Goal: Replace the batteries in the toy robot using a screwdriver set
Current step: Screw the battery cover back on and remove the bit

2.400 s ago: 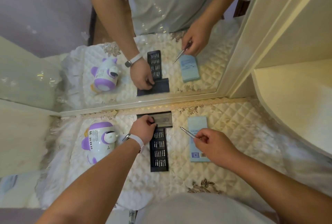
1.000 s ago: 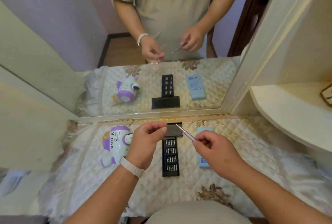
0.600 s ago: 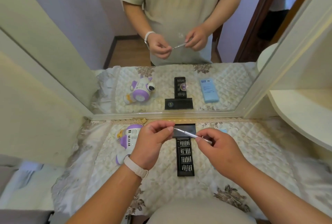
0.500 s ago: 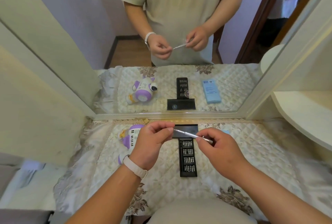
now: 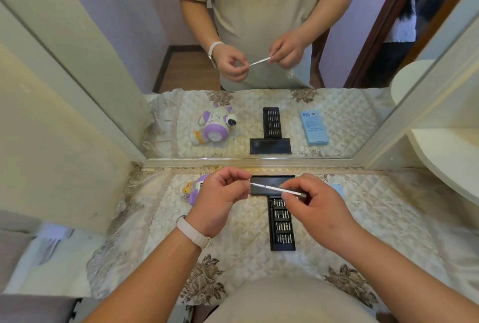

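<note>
1. Head view: the screwdriver (image 5: 274, 188) is held in the air between both hands, slanting a little, its tip toward the left and its rear end toward the right, above the black case (image 5: 272, 179).
2. The left hand (image 5: 220, 199) is curled, thumb and forefinger pinched together at the screwdriver's tip. Whether a bit sits between them cannot be told.
3. The right hand (image 5: 320, 215) pinches the rear of the shaft between thumb and forefinger, the other fingers loosely curled beneath.
4. The bit tray (image 5: 282, 229) lies on the cloth (image 5: 388, 219) below the hands, pulled out of the case toward the person, with rows of bits in it.
5. The robot (image 5: 190, 190) lies on the cloth to the left, partly hidden behind the left hand, untouched.
6. A blue box (image 5: 338, 189) shows just beyond the right hand.
7. A pale wristband (image 5: 193, 232) is on the left wrist.
8. The mirror (image 5: 350, 105) behind the cloth repeats the same grip on the screwdriver.
9. Against 2.4 s ago: then the left hand was down at the case end of the tray and the right hand alone held the screwdriver over the blue box. Now both hands are raised and joined on it.
10. Against 0.5 s ago: the grip and the pose are nearly the same.
</note>
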